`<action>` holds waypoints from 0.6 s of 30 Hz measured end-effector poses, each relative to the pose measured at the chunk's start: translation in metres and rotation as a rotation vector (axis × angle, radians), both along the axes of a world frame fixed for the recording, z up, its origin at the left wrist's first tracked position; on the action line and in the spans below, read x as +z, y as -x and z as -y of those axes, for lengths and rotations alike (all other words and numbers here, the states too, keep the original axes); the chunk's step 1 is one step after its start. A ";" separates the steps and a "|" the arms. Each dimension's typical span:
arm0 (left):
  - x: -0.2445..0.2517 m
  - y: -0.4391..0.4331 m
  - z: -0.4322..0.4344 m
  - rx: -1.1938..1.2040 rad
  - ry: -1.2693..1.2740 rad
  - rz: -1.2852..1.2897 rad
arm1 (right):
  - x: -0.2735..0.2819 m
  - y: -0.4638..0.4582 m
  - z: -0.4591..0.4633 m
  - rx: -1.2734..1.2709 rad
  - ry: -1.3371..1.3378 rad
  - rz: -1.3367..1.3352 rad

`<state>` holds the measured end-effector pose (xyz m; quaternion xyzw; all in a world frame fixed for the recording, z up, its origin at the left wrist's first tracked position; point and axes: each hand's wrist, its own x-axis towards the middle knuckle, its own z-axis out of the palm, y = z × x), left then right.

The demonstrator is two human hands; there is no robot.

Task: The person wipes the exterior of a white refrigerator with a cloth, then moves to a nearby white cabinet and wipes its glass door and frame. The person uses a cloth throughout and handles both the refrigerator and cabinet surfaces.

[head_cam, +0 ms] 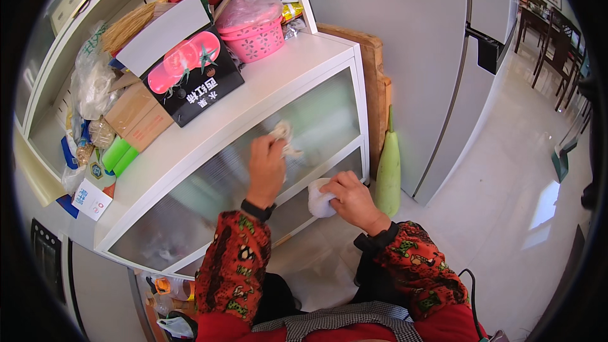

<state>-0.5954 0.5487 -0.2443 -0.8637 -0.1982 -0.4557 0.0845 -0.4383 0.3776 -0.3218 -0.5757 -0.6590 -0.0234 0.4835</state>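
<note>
My left hand (267, 164) grips a crumpled cream cloth (284, 137) in front of the cabinet's ribbed glass panel (213, 180); whether the cloth touches the glass I cannot tell. To its right and lower, my right hand (354, 197) holds a folded white cloth (319, 198) by its edge, near the cabinet's lower right corner. Both forearms wear red patterned sleeves with dark bands at the wrists. Behind the glass, greenish and pale things look blurred.
On the white cabinet top (304, 64) stand a tomato carton (190, 76), a pink basket (259, 40), a brown box (137, 114) and plastic bags. Right of the cabinet are wooden boards (373, 66), a long green gourd (389, 175) and a grey refrigerator (394, 33).
</note>
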 end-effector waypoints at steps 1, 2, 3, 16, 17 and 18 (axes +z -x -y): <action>0.000 -0.015 -0.001 -0.015 -0.023 -0.035 | 0.000 0.000 0.000 0.002 0.007 -0.005; -0.001 -0.029 -0.002 -0.020 -0.026 -0.072 | -0.001 -0.001 0.001 -0.001 0.007 -0.010; -0.002 -0.036 -0.003 -0.026 -0.028 -0.109 | -0.001 -0.002 0.001 -0.004 0.009 -0.010; -0.034 0.056 0.012 0.046 -0.026 -0.261 | -0.002 -0.017 0.013 -0.030 -0.014 -0.018; -0.025 0.053 0.012 0.096 -0.066 -0.245 | -0.002 -0.018 0.014 -0.031 -0.013 -0.027; -0.015 0.047 0.011 0.083 -0.092 -0.204 | -0.003 -0.018 0.014 -0.032 -0.010 -0.031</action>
